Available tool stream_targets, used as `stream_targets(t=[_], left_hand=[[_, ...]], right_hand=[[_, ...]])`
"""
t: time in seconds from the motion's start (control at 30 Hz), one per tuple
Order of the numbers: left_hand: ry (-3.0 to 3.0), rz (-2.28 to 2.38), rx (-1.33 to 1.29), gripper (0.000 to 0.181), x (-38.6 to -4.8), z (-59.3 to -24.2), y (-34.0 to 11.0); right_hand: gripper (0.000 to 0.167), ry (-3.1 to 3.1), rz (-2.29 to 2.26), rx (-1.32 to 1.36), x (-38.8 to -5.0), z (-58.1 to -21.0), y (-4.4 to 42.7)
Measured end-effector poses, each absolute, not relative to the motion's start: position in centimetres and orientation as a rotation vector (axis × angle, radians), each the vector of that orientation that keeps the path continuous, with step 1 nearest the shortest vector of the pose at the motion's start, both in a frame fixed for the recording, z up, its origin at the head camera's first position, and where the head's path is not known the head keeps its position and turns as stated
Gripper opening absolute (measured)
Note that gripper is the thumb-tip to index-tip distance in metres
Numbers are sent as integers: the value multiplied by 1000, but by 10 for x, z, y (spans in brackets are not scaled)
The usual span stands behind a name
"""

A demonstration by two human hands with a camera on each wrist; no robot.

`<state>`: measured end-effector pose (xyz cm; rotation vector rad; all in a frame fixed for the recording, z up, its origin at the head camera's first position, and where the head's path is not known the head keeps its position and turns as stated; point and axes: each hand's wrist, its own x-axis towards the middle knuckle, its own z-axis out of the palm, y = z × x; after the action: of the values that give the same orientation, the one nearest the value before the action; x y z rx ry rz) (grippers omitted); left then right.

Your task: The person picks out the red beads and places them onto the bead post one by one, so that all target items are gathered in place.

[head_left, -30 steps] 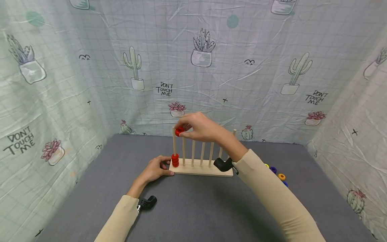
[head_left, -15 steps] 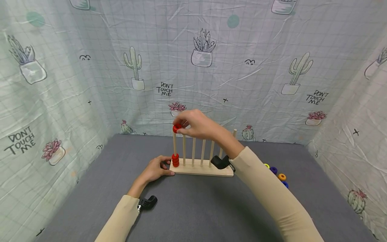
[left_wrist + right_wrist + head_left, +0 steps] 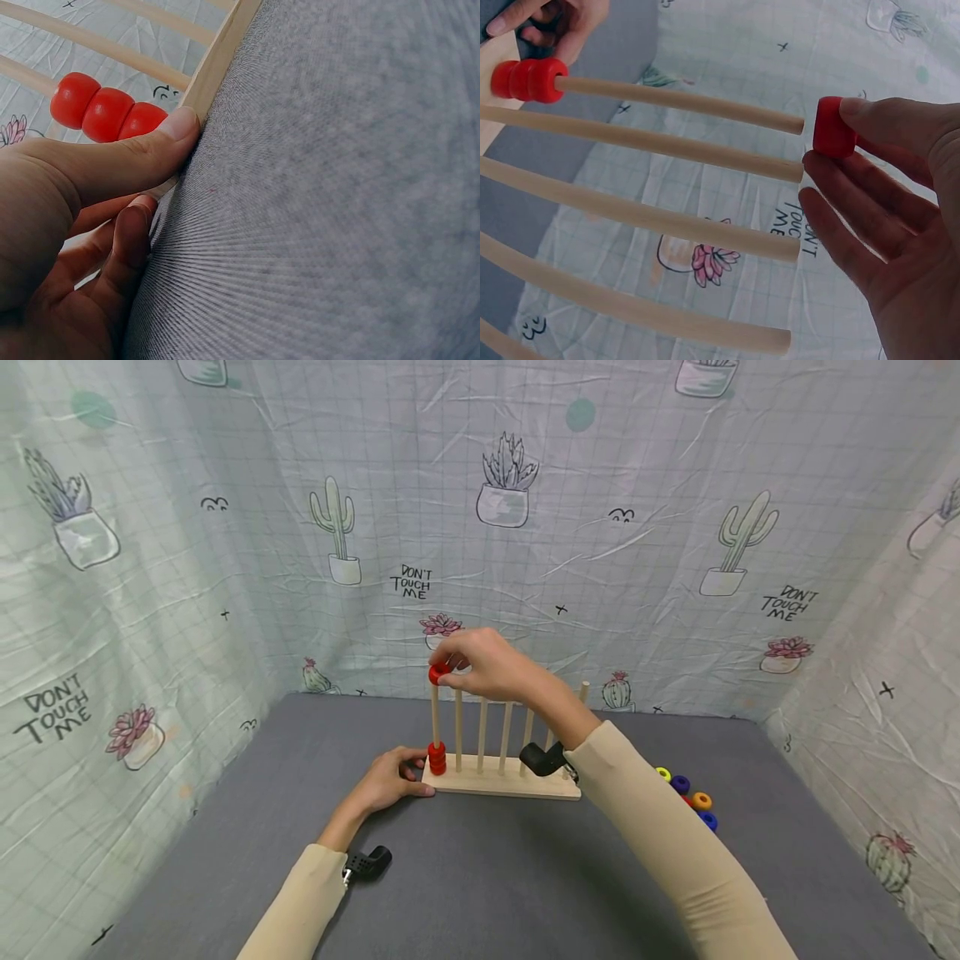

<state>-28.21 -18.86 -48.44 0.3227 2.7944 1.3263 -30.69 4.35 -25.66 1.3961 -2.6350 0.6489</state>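
My right hand [image 3: 487,664] pinches a red ring [image 3: 834,127] between thumb and fingers. In the right wrist view the ring sits just off the tip of the leftmost peg [image 3: 682,101], with a small gap between them. Three red rings [image 3: 107,112] are stacked at the foot of that same peg. The wooden peg rack [image 3: 502,783] stands upright on the grey table, with several bare pegs to the right. At the rack's left end, my left hand [image 3: 386,781] grips the base, thumb on its front edge and fingers behind.
Loose rings lie on the table to the right, partly behind the right sleeve: a yellow ring [image 3: 663,773], a purple ring [image 3: 680,784], an orange ring [image 3: 702,801] and a blue ring [image 3: 707,820] among them. A patterned cloth [image 3: 555,560] hangs behind and at the sides.
My right hand has moved slightly left and up with the red ring, from beside the leftmost peg to over its top. The left hand keeps its hold on the base.
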Motion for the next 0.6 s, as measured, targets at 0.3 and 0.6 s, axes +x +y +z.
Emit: stream_targets(t=[0.3,0.6], left_hand=[[2798,1323,315,66,-283,-486,-189],[2787,1346,310,66,-282,-487,-188]], right_hand=[[23,-2637,716,1379,-312,-259,43],[26,-2648,737,1314,-314,-261,41]])
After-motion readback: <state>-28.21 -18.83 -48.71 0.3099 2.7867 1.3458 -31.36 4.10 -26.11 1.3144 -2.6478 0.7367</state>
